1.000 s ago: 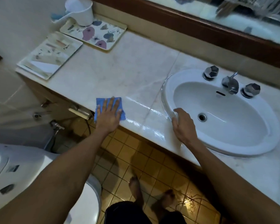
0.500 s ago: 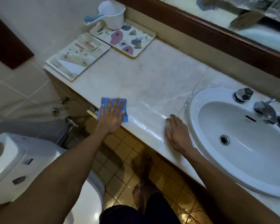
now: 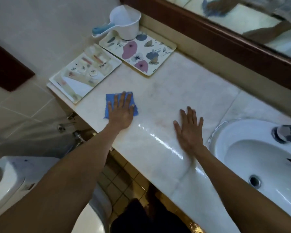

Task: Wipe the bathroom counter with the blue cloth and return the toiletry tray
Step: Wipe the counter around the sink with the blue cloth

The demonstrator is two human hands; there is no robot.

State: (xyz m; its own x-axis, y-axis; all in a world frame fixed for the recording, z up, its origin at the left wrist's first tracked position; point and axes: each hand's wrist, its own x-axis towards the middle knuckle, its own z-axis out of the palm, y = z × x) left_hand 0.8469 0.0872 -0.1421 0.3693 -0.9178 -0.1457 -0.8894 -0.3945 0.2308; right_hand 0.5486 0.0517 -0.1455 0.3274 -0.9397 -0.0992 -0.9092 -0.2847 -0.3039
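Counter [image 3: 175, 98]: tray [image 3: 97, 80] w/ toiletries [image 3: 91, 63] (cloth [image 3: 111, 100] pressed).

Bathroom: sink [image 3: 252, 158], toilet [image 3: 10, 179], mirror [image 3: 252, 17]

Left hand [image 3: 122, 111] lies flat, fingers straight, pressing the blue cloth [image 3: 112, 100] onto the marble counter [image 3: 175, 91]. Right hand [image 3: 189, 130] rests flat on the counter beside the white sink [image 3: 225, 130]. Toiletry tray [image 3: 85, 71] and floral tray [image 3: 138, 53], carrying a white dipper [image 3: 124, 22], sit at the far left end.
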